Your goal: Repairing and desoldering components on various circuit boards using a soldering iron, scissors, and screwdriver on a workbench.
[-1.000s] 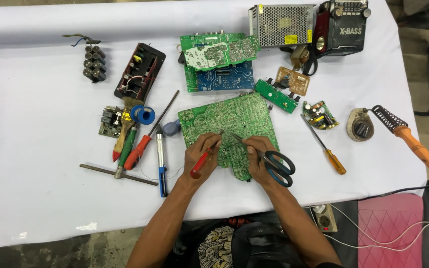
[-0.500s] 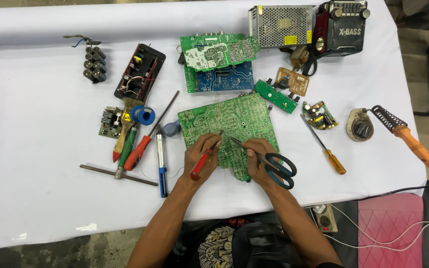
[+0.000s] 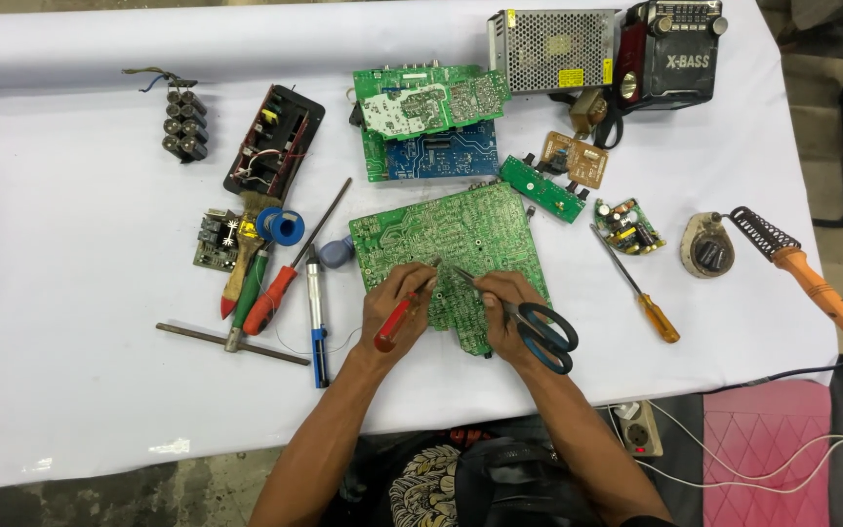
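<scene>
Both hands grip tools, red screwdriver (image 3: 397,320) and scissors (image 3: 537,330), hiding their tips on the green board (image 3: 461,234).

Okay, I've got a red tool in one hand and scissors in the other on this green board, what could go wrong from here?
The scissors in your right hand point at the left hand holding the red-handled tool; a slip might nick fingers or scratch the large green circuit board. The board's near corner lies close to the table edge, so pressing down may tip it. The soldering iron rests at the right edge with its cord hanging off; a snag might pull it down.
</scene>
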